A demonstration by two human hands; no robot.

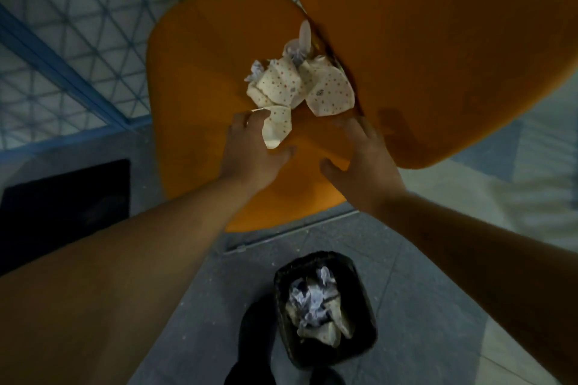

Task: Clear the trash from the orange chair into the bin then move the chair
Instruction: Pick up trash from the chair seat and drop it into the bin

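Where the grey tiled floor [422,275] meets a blue lattice partition [78,25], the orange chair [200,78] stands with crumpled dotted paper wrappers [300,84] and grey paper wads piled at the back of its seat. Left hand [250,147] pinches one dotted wrapper [276,128] at the front of the pile. Right hand [362,159] hovers just beside the pile, fingers spread, holding nothing. Black bin [325,309] sits on the floor near the chair, already holding crumpled paper [316,306].
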